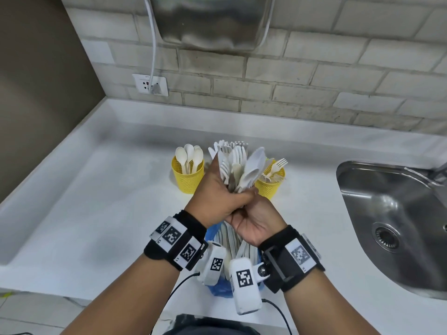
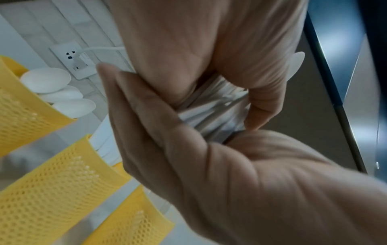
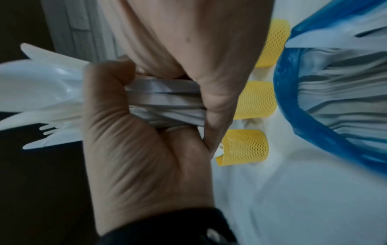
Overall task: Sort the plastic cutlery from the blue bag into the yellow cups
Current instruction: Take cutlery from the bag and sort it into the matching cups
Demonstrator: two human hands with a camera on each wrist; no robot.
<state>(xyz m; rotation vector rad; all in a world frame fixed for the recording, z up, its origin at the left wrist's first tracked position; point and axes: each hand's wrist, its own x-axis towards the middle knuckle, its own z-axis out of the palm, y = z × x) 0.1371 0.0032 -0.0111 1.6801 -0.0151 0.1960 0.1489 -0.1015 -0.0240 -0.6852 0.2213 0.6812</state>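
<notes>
— What's the room like?

— A white countertop (image 1: 96,201) in a corner, grey brick tiles behind, a wall socket (image 1: 150,85) at 11 o'clock, a steel sink (image 1: 396,213) at 3 o'clock.

— And the hands?

— The left hand (image 1: 217,201) and right hand (image 1: 256,223) both curl tight round one bunch of white plastic cutlery (image 1: 239,165), held above the blue bag (image 1: 219,290) at 6 o'clock.

— The cups?

— At 12 o'clock: one yellow cup (image 1: 187,176) holds spoons, another yellow mesh cup (image 1: 269,184) forks. The right wrist view shows three in a row.
</notes>
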